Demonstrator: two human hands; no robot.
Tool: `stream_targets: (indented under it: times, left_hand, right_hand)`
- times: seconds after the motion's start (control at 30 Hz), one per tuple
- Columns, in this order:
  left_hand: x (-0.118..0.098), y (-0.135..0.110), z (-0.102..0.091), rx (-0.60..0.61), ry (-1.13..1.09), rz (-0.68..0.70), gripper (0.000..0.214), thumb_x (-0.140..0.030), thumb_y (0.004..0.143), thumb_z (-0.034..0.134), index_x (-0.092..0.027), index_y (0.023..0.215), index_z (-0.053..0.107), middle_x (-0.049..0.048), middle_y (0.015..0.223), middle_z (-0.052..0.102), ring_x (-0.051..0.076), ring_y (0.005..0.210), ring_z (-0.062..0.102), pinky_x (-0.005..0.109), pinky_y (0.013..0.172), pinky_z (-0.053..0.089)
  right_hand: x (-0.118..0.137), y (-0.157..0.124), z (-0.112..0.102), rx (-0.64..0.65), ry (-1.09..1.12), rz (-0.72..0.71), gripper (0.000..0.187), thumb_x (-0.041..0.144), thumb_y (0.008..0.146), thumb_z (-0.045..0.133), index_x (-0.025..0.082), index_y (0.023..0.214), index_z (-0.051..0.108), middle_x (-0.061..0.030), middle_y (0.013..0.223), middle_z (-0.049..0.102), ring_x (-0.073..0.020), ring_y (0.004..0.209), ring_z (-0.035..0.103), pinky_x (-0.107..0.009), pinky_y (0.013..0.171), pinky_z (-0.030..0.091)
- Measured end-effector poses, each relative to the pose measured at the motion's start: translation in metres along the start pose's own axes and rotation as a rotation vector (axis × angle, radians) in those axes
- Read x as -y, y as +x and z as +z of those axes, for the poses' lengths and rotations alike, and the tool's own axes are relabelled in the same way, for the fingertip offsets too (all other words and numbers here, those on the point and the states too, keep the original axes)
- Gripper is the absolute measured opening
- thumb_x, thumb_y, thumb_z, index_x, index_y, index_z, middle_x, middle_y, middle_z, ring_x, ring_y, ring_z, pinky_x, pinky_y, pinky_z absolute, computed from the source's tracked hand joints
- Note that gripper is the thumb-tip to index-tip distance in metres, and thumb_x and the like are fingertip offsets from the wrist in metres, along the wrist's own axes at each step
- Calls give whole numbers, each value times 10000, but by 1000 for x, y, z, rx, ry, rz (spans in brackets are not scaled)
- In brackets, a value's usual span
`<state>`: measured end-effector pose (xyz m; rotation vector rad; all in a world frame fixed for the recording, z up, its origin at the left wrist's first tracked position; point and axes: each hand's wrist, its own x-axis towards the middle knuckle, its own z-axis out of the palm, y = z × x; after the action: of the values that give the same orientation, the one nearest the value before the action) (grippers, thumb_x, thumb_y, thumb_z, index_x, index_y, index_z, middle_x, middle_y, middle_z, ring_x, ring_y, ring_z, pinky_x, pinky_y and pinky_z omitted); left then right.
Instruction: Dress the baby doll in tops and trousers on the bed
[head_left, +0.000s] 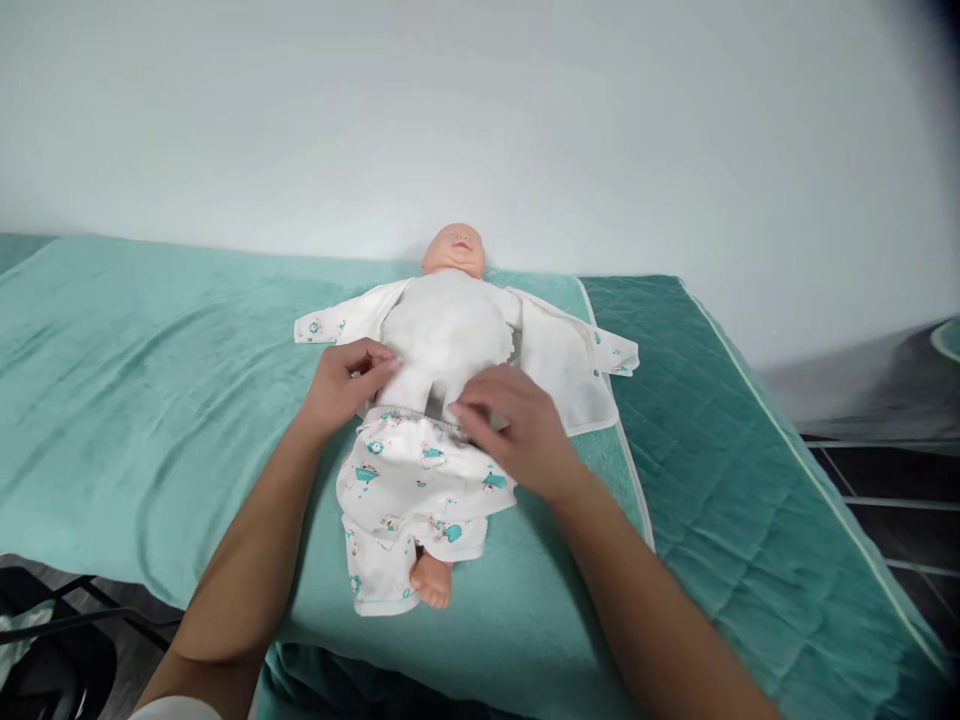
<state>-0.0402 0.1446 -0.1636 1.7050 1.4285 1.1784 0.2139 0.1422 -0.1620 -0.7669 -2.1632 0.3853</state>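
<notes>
A baby doll [452, 250] lies on its back on a teal towel [150, 400], head toward the wall. It wears white printed trousers [412, 490], and a white printed jacket [570, 370] lies open under it. My left hand [346, 385] pinches the trousers' waistband at the doll's hip. My right hand [517, 425] grips the waistband on the other side, fingers curled. One bare foot [431, 582] sticks out of a trouser leg.
The towel covers a table with a darker quilted teal cover [735, 480] on the right. A plain white wall [480, 120] rises behind. Dark chair parts [52, 660] show at lower left, and tiled floor [892, 500] at right.
</notes>
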Motion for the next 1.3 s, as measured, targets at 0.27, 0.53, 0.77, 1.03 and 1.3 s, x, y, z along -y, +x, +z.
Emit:
stream_targets:
  times: [0.27, 0.53, 0.77, 1.03, 1.3]
  left_hand:
    - [-28, -5, -17, 637, 77, 84, 221, -422, 835, 769, -202, 848, 790, 27, 823, 661, 118, 687, 561, 240, 630, 435]
    - [-29, -4, -27, 800, 90, 50, 279, -444, 760, 828, -193, 744, 707, 16, 872, 579, 119, 720, 496, 239, 646, 435]
    - [-9, -6, -23, 453, -121, -51, 322, -457, 829, 765, -186, 775, 600, -3, 735, 558, 116, 674, 488, 243, 605, 391]
    - [14, 4, 0, 0, -289, -55, 335, -465, 832, 747, -216, 792, 526, -30, 676, 430, 100, 576, 365, 255, 537, 270]
    - [23, 14, 11, -157, -304, -136, 308, -484, 863, 675, -232, 851, 497, -40, 683, 387, 97, 558, 300, 258, 532, 240]
  right_hand:
    - [14, -2, 5, 358, -104, -91, 325, 528, 914, 719, 206, 909, 674, -21, 938, 688, -189, 919, 575, -370, 842, 306]
    - [16, -2, 0, 298, 249, 210, 307, 371, 974, 643, 194, 752, 525, 37, 677, 566, -121, 668, 488, -300, 712, 345]
    - [3, -6, 1, 127, 527, 568, 387, 534, 906, 682, 203, 766, 541, 59, 580, 393, -93, 557, 325, -247, 523, 250]
    - [-35, -4, -3, -85, 706, 806, 388, 558, 772, 763, 205, 785, 601, 60, 563, 402, -78, 491, 277, -232, 468, 181]
    - [-53, 0, 0, -259, 817, 840, 401, 520, 693, 786, 231, 801, 529, 54, 636, 448, -106, 538, 383, -240, 502, 325]
